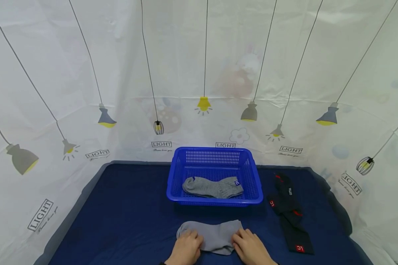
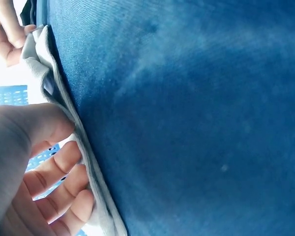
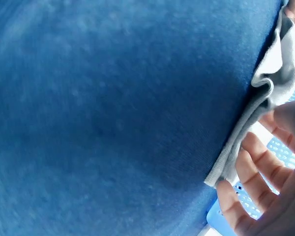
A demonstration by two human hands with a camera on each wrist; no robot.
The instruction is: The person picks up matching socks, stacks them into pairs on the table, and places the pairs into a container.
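A plain grey sock (image 1: 215, 235) lies flat across the dark blue cloth near the front, with layered edges in both wrist views. On its left end, my left hand (image 1: 187, 247) pinches the fabric between thumb and fingers (image 2: 64, 157). My right hand (image 1: 252, 247) grips the opposite end; its fingers (image 3: 255, 167) bend against the edge. Between the hands the fabric ripples slightly. Just behind stands a blue plastic basket (image 1: 215, 201), holding grey ribbed socks (image 1: 212, 187) with a small blue label.
To the right of the basket lie black socks (image 1: 296, 235) with red marks, overlapping in a loose line. The dark blue cloth (image 1: 126, 213) covers the surface. A white sheet (image 1: 185, 66) printed with lamps hangs behind and at both sides.
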